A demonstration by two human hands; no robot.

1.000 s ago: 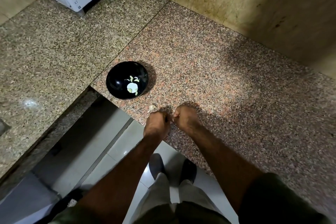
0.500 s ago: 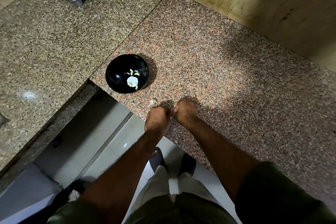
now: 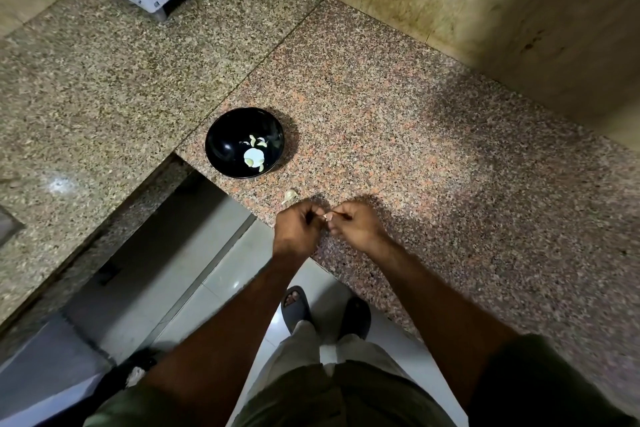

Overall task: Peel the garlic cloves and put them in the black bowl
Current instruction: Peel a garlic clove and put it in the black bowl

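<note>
While curled, hands: left hand (image 3: pixel 300 225) and right hand (image 3: pixel 356 222) pinch one garlic clove (image 3: pixel 326 216).
Black bowl (image 3: pixel 221 139): beyond the clove, left.

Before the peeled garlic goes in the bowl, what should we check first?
1. Small pale garlic clove pinched between left hand and right hand: ok.
2. Clove fully peeled: cannot tell, the fingers hide most of it.
3. Round shiny black bowl upright on the speckled granite counter: ok.
4. Room in the bowl: ok, only a few pale pieces inside.
5. Path from hands to bowl: ok, though a loose pale garlic piece lies between.
</note>
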